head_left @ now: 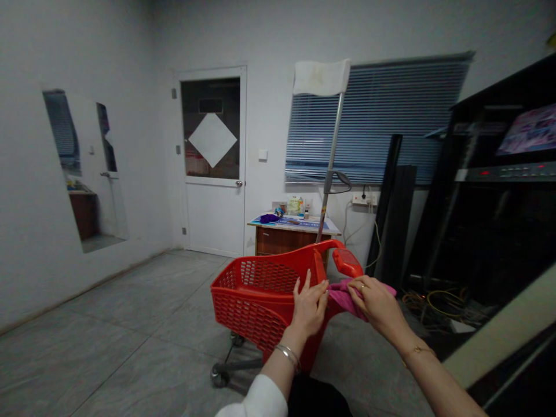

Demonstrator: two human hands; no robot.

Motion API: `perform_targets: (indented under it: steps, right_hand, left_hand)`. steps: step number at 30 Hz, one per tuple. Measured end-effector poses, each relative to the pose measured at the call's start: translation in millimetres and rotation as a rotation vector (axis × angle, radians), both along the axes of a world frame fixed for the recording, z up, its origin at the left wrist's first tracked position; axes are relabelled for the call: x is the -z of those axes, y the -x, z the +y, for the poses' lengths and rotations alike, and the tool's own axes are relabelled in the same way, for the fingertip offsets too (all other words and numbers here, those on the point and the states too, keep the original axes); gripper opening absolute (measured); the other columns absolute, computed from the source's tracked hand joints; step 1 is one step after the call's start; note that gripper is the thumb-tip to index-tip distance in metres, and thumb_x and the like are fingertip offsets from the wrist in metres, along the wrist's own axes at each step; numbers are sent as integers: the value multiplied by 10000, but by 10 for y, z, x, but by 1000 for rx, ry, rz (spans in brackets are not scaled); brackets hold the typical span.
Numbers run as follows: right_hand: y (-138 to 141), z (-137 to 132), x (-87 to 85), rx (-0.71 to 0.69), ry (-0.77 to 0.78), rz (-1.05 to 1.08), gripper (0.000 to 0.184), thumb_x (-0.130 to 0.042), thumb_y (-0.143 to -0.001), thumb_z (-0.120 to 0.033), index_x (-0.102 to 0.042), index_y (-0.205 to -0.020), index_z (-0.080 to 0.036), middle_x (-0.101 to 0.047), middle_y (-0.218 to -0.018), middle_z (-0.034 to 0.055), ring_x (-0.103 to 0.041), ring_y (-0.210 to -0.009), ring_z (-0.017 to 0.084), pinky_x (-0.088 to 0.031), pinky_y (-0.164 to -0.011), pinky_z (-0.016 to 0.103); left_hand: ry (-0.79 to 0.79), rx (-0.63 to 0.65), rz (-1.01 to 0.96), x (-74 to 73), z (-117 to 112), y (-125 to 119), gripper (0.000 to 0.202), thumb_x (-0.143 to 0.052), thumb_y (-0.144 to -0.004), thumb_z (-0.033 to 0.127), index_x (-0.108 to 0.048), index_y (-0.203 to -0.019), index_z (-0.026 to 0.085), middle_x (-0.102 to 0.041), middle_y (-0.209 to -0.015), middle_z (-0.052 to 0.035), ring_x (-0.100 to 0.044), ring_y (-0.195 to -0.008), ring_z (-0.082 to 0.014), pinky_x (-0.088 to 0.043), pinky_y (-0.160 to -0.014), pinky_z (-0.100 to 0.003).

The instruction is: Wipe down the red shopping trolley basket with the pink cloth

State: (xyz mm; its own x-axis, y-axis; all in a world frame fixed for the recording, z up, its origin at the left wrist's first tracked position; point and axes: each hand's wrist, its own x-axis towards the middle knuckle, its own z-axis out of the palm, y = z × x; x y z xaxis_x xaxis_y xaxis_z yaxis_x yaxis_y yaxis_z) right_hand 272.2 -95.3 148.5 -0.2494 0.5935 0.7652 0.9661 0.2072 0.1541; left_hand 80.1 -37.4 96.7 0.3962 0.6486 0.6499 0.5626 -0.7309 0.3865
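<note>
A red plastic shopping cart (pixel 252 307) stands on the floor in front of me, its basket to the left and its handle (pixel 347 262) to the right. My right hand (pixel 369 298) is closed on a pink cloth (pixel 345 294), which lies against the cart near the handle. Fingers spread, my left hand (pixel 309 304) rests at the basket's near rim, just left of the cloth. The cart's surface under the cloth is hidden.
Behind the cart is a wooden cabinet (pixel 278 238) with small items and a purple cloth (pixel 269 218) on top. A mop-like pole with a white head (pixel 321 78) rises beside it. Cables (pixel 452 301) and a dark equipment rack (pixel 490 231) stand at right. A white door (pixel 212 220) is behind.
</note>
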Motion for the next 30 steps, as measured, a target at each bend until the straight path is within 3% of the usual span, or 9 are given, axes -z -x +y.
perform_targets:
  steps: [8, 12, 14, 17, 20, 22, 24, 26, 30]
  right_hand:
    - [649, -140, 15, 53, -79, -65, 263, -437, -955, -296, -673, -875, -212, -633, -853, 54, -558, -809, 158, -401, -769, 303]
    - [1019, -138, -49, -40, -69, -81, 235, -454, -947, -275, -665, -862, -218, -632, -846, 46, -546, -777, 150, -404, -746, 296]
    - [1000, -108, -135, -142, -13, -72, 244, -433, -958, -278, -664, -897, -229, -642, -877, 36, -559, -782, 140, -426, -735, 278]
    - [648, -63, -334, -223, 0, -38, 282, -396, -975, -320, -661, -960, -226, -653, -954, 42, -588, -849, 135, -466, -776, 262]
    - [195, -17, -521, -173, -64, -13, 296, -419, -966, -377, -668, -1011, -222, -656, -1010, 54, -598, -918, 149, -480, -847, 287]
    - [60, 23, -560, -158, -50, -16, 298, -439, -956, -395, -672, -1035, -227, -658, -1036, 59, -599, -942, 157, -481, -875, 303]
    - [122, 72, -507, -193, 16, -21, 296, -444, -955, -389, -672, -1057, -231, -659, -1066, 60, -600, -969, 157, -481, -892, 306]
    - [320, 127, -401, -234, 82, -5, 298, -453, -951, -393, -669, -1088, -239, -655, -1117, 57, -595, -1019, 158, -475, -921, 313]
    - [724, 199, -249, -157, 116, 113, 345, -529, -896, -493, -675, -1126, -281, -647, -1184, 52, -587, -1073, 197, -477, -921, 369]
  left_hand:
    - [78, 135, 33, -41, 251, 468, 417, -270, -1023, 344, -588, -1293, 336, -560, -1380, 32, -131, -1473, -190, -117, -1184, -534]
    - [106, 105, 72, -50, 415, 817, 437, -261, -1007, 326, -564, -1321, 328, -439, -1479, 53, -28, -1482, -188, -117, -1190, -498]
    - [151, 56, 88, -59, 485, 980, 440, -264, -1000, 327, -548, -1335, 339, -383, -1510, 71, -10, -1483, -196, -111, -1190, -496]
    - [211, -18, 98, -120, 534, 1145, 442, -286, -987, 315, -536, -1350, 334, -353, -1523, 72, -28, -1481, -213, -116, -1188, -495]
    - [223, -80, 67, -270, 475, 1135, 441, -337, -970, 323, -523, -1369, 304, -356, -1522, 38, -38, -1480, -223, -138, -1183, -510]
    - [216, -35, 19, -399, 374, 1030, 459, -300, -990, 359, -465, -1415, 303, -328, -1535, 37, -52, -1479, -217, -147, -1186, -502]
    - [259, -36, -24, -513, 236, 887, 506, -182, -1015, 357, -435, -1442, 256, -332, -1538, 3, -128, -1472, -212, -213, -1178, -455]
    - [308, -116, 8, -580, 79, 746, 520, -228, -1008, 376, -454, -1433, 181, -360, -1526, -61, -189, -1459, -260, -268, -1160, -446]
    - [97, -278, 148, -586, -182, 566, 463, -287, -1004, 334, -519, -1383, 205, -439, -1492, -44, -237, -1448, -279, -283, -1155, -489]
